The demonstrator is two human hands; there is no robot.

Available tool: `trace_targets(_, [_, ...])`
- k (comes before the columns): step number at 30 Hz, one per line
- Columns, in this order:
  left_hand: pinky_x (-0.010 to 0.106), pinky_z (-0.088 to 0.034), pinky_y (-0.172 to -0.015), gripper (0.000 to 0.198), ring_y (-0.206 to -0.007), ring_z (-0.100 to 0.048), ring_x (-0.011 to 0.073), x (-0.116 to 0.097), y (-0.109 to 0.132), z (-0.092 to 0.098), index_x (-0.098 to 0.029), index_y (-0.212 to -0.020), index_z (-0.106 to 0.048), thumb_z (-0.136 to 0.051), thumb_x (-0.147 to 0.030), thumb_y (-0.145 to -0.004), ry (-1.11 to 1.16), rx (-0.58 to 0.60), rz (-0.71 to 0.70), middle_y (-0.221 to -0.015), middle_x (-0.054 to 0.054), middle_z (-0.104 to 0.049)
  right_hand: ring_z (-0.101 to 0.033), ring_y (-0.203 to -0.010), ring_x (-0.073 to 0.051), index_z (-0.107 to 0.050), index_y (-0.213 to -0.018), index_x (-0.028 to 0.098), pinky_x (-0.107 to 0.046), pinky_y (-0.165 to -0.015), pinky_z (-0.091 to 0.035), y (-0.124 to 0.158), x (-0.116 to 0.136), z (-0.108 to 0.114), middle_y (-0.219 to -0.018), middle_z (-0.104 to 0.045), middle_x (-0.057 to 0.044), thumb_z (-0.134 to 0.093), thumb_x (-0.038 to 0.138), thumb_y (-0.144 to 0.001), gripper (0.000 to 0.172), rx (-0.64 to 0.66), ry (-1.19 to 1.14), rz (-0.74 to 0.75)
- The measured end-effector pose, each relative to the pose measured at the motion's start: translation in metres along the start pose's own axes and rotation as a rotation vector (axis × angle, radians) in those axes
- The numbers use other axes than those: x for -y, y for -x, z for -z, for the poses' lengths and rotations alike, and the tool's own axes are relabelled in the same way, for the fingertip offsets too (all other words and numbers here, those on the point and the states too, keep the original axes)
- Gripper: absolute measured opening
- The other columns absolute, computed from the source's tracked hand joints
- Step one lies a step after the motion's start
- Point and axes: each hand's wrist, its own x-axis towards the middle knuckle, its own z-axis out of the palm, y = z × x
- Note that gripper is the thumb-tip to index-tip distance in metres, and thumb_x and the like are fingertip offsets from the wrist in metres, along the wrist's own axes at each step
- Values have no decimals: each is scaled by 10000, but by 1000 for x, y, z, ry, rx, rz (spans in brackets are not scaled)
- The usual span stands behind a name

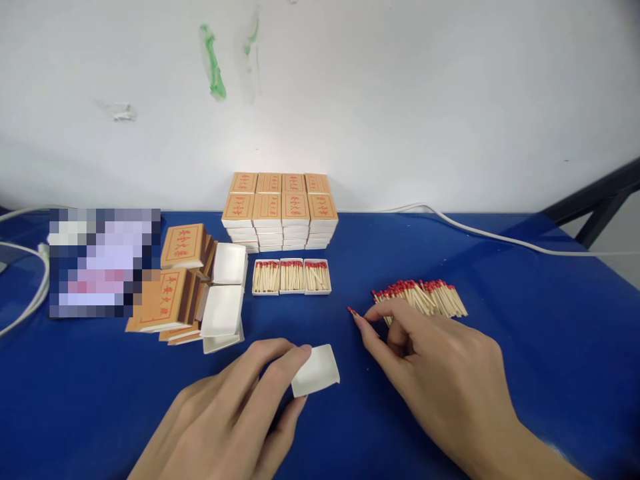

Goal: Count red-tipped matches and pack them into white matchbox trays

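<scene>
Near the front middle of the blue table, my left hand [245, 407] grips a small white tray [317, 371] by its left end between thumb and fingers. No matches show inside that tray. My right hand [435, 373] pinches matches [353, 312] between thumb and index finger, with red heads poking out at the tips; how many is hard to tell. Just beyond its knuckles lies a pile of red-headed matches [425, 297]. Three white trays filled with matches [291, 276] stand side by side in the middle.
Stacked orange-topped matchboxes [283, 210] stand against the white wall [400, 100]. To the left are piled box sleeves [173, 297] beside stacked white trays [223, 310]. A blurred-out device [100, 263] lies far left. White cables [480, 233] run along the table [525, 320].
</scene>
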Motion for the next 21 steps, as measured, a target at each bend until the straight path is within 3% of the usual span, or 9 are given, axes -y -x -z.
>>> trace_targets(13, [332, -709, -675, 314, -912, -870, 185, -1, -5, 0, -257, -1450, -634, -521, -328, -1165, 6, -47, -10, -1309, 39, -811, -551, -410, -104, -694, -816, 275, -299, -468, -341, 1, 11, 3, -510, -511, 122, -617, 451, -1130, 368, 47, -65, -51])
trace_targets(21, [338, -707, -666, 311, -897, -871, 188, -1, -6, 0, -249, -1442, -640, -519, -310, -1162, 14, -52, -20, -1307, 48, -812, -542, -395, -113, -685, -796, 282, -295, -449, -319, -4, 10, 0, -501, -517, 118, -627, 459, -1117, 371, -10, -34, -77])
